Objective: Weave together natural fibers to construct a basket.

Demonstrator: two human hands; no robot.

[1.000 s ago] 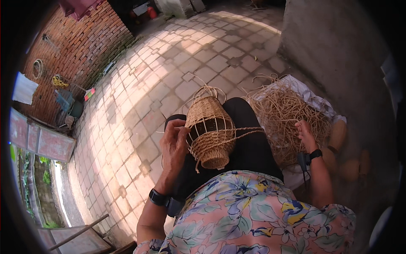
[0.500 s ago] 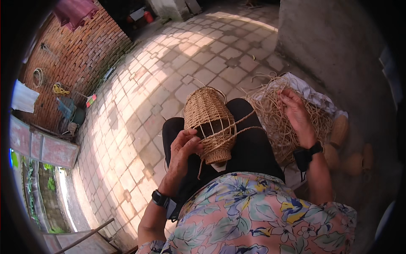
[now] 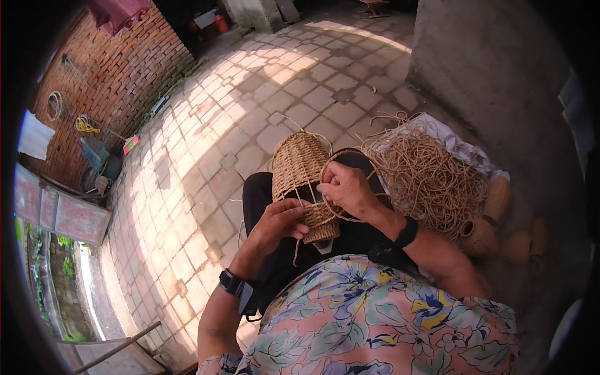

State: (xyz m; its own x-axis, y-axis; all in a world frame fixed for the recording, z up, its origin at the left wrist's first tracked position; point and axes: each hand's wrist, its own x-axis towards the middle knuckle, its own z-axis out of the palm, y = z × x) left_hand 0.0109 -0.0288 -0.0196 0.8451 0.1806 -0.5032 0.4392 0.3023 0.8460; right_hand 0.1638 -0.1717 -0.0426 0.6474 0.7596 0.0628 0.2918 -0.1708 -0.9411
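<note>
A woven straw-coloured basket [image 3: 299, 164] lies across my lap, its narrow neck toward me. Between its body and neck is an unwoven gap where bare ribs show. My left hand [image 3: 281, 220] grips the basket at the left edge of this gap, thumb and fingers closed on the weave. My right hand [image 3: 351, 190] is pinched at the right side of the gap, on a strand of twisted cord [image 3: 375, 164] that loops out to the right. The fingertips hide the exact spot where cord and ribs meet.
A heap of loose cord [image 3: 431, 178] lies on a white sack [image 3: 459, 145] to my right. Several small woven pieces [image 3: 498, 199] rest beside it near a grey wall [image 3: 494, 75]. Paving tiles [image 3: 187, 206] stretch ahead and left toward a brick wall [image 3: 119, 81].
My right hand has come from above the cord heap, leftward to the basket's gap. My left hand stays at the basket, its fingers slightly shifted.
</note>
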